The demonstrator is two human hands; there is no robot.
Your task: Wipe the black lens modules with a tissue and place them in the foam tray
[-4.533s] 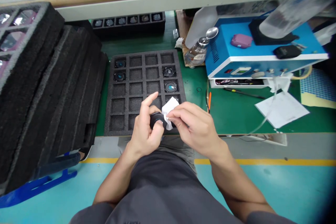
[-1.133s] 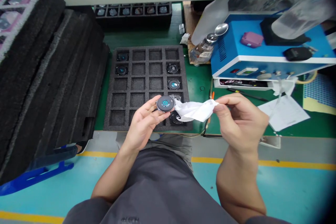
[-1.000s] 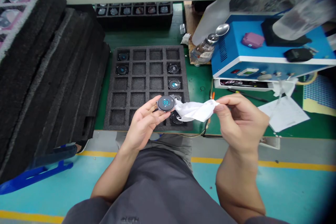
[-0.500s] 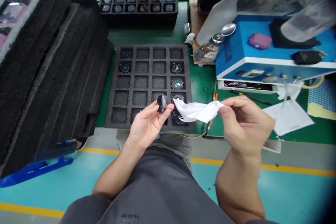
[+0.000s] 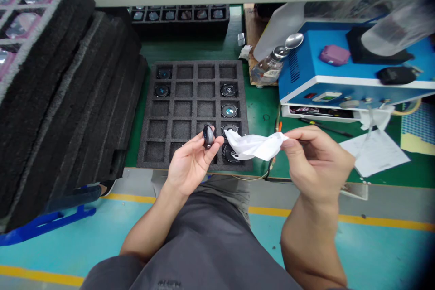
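Observation:
My left hand [image 5: 190,163] pinches a small round watch body [image 5: 208,136] between thumb and fingers, turned edge-on, just above the near edge of a black foam tray [image 5: 183,113]. My right hand [image 5: 316,161] grips one end of a crumpled white wipe [image 5: 254,146], which stretches left toward the watch body without touching it. The tray's grid of square cells holds several watch bodies [image 5: 229,110] down its right column and two in its top-left cells [image 5: 162,90].
Stacked black foam trays [image 5: 61,99] rise on the left. A blue machine [image 5: 340,77] stands at right, with a pump bottle [image 5: 268,65] beside it and white paper [image 5: 374,152] in front. Another filled foam tray [image 5: 176,18] lies at the back. The bench edge runs just below my hands.
The left hand has turned the watch body from face-up to edge-on. The right hand pulled the wipe off it and holds it stretched out to the right.

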